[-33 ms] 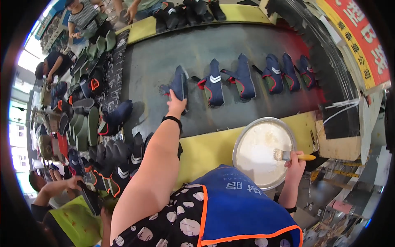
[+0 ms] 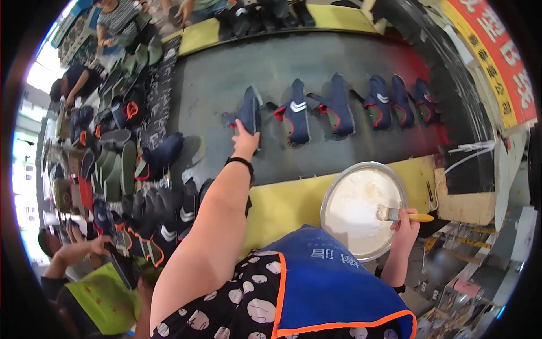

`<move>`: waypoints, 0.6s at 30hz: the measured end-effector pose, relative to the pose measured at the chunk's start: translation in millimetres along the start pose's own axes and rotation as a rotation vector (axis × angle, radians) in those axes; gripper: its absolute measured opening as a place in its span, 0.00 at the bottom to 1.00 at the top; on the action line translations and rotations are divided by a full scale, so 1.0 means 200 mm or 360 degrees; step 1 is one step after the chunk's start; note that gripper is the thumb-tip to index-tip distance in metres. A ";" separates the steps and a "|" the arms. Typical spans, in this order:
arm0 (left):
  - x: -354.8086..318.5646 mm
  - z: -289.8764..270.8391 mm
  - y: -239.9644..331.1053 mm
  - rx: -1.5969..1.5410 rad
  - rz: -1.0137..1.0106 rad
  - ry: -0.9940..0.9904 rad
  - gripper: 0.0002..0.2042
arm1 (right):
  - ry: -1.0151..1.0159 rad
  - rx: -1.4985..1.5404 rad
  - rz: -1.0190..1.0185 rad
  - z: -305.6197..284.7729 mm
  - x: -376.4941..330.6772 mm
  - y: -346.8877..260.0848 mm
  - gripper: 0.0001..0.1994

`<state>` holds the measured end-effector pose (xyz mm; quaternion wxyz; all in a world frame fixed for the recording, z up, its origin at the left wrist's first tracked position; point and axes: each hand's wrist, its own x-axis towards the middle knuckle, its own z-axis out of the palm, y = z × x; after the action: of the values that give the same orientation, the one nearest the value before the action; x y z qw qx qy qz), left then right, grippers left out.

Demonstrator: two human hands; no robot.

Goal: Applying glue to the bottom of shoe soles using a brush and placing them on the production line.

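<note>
My left hand (image 2: 246, 141) reaches out over the dark belt and grips the near end of a navy shoe upper (image 2: 249, 110). Thumb and fingers are closed around its edge; the fingers are partly hidden. In my right hand (image 2: 405, 226) is a flat paintbrush (image 2: 419, 217) with a yellow handle. Its bristles touch the white, creamy liquid (image 2: 361, 198) inside a round metal basin (image 2: 326, 198) near my right side. To the right of the held upper, more navy uppers with red trim lie in a row, the nearest one (image 2: 296, 116) bearing white stripes.
The dark belt (image 2: 214, 62) runs across, bordered by a yellow ledge (image 2: 282, 198) on my side. Shoes and green soles (image 2: 129, 172) crowd the left. A co-worker in a lime apron (image 2: 101, 302) handles a dark shoe at lower left. Black shoes (image 2: 265, 20) line the far ledge.
The whole view has shifted slightly, so the belt and uppers appear a little further right. Both hands keep their holds on the shoe upper and the paintbrush.
</note>
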<state>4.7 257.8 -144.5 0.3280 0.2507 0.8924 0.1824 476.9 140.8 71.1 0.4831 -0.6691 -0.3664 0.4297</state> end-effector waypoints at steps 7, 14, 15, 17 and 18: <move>-0.28 -0.01 0.03 -0.0381 -0.0181 -0.0240 0.55 | -0.0102 -0.0092 -0.0003 0.15 -0.03 -0.05 0.07; -1.35 -0.34 -0.32 -0.0083 0.1393 -0.0765 0.27 | -0.0369 0.0078 -0.0135 0.22 -0.08 -0.07 0.07; -1.45 -0.42 -0.40 -0.0069 0.1348 -0.0583 0.25 | -0.0413 0.0050 -0.0179 0.21 -0.11 -0.08 0.07; -1.57 -0.54 -0.55 0.0108 0.1481 0.0061 0.22 | -0.0442 0.0039 -0.0203 0.18 -0.15 -0.07 0.07; -1.59 -0.63 -0.59 0.0230 0.1467 0.0335 0.22 | -0.0472 0.0025 -0.0214 0.17 -0.17 -0.07 0.07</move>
<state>90.0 -39.1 45.9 0.1026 0.6228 0.7268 0.2707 432.5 124.1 87.6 0.4566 -0.5686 -0.4743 0.4933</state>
